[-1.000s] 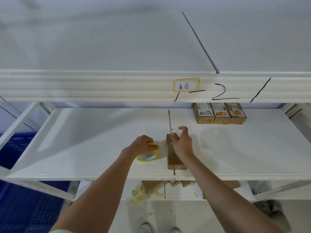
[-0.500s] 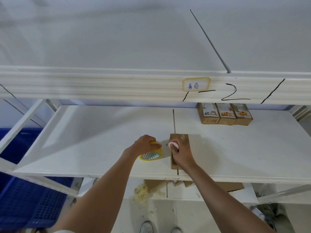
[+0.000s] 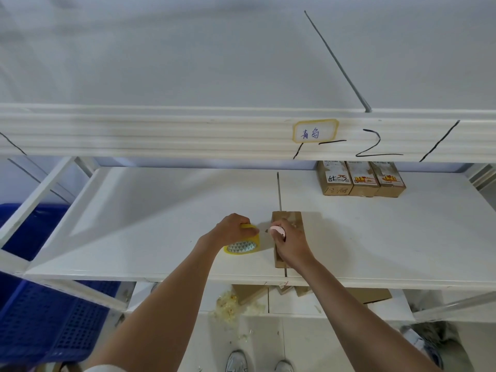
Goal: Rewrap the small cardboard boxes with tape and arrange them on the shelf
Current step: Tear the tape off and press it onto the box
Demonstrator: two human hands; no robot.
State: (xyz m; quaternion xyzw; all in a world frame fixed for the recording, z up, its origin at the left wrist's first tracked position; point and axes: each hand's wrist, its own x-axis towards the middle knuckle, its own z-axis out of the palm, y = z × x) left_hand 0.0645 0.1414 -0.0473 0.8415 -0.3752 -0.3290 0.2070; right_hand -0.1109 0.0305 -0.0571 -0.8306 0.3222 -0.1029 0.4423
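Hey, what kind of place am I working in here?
Probably a stockroom or parcel-packing area: white metal shelving with a handwritten label, three cardboard boxes lined up at the back, and a blue plastic crate beside it.

bare forearms, pale sneakers

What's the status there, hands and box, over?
Left hand grips tape roll. Right hand holds pink cutter over cardboard box. Three boxes shelved behind. Nothing in the way.
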